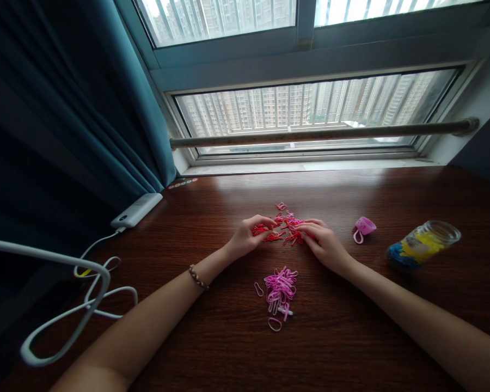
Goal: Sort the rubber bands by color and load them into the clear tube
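A loose pile of red and pink plastic stitch markers lies on the brown wooden table. My left hand curves round the pile's left side, thumb and forefinger apart, with red markers between them. From the right, my right hand reaches into the same pile; its fingers are stretched out and the tips touch the markers. Whether a single marker is caught under those tips is hard to see. Nearer to me sits a separate heap of pink stitch markers, with a few loose ones at its edges.
Right of my hands stands a small pink cup-shaped item with a loop. Beyond it is a glass jar holding yellow and blue pieces. On the left are a white power bank, a white cable and a blue curtain.
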`<state>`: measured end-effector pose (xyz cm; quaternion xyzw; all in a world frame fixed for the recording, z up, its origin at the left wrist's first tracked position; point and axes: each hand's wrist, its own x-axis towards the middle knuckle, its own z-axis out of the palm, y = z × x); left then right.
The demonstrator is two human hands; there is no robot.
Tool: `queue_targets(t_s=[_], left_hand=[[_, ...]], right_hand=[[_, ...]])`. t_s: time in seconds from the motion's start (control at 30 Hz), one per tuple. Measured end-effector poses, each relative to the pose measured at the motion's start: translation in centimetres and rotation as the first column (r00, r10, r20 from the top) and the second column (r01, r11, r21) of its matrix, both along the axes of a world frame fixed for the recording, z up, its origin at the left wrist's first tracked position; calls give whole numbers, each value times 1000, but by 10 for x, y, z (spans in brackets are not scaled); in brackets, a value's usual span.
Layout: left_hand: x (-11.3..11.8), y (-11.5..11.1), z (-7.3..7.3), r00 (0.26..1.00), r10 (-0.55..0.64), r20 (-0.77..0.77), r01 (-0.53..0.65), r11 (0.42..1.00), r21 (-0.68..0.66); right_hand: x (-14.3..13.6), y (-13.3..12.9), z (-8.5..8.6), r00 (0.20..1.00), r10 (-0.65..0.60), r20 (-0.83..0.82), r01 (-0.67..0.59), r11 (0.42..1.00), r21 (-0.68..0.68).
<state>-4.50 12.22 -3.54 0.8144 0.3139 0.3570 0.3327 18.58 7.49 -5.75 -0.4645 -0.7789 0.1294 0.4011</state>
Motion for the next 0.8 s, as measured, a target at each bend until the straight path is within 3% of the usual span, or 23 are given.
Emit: queue_targets(t_s=[0.2,0.33,0.43,0.5,0.57,0.67,0.8], left_hand=[[10,-25,18,946,-319,-53,313,945,-99],[12,-33,26,907,-405,-111,383,907,-177],[10,-28,24,937,-310,-160,291,948,-129],[8,-20,18,971,-167,-173,169,986,-2],[6,-11,11,983,-13,-185,45,985,166],[3,1,2,943,168,-288,-66,940,334],[3,9,-4,842,205,-498,-51,951,304]], right_hand=[[-2,1,-7,993,13,119,-15,1000,14],[-2,1,-6,991,19,133,-20,1000,6],[-2,1,-3,995,56,79,-57,998,10],[-2,0,0,996,82,19,-83,997,9],[-3,-2,3,995,83,-60,-84,996,-7],[-2,-6,7,986,27,-167,-36,998,-48],[-5,-12,12,966,-33,-258,22,999,-47]])
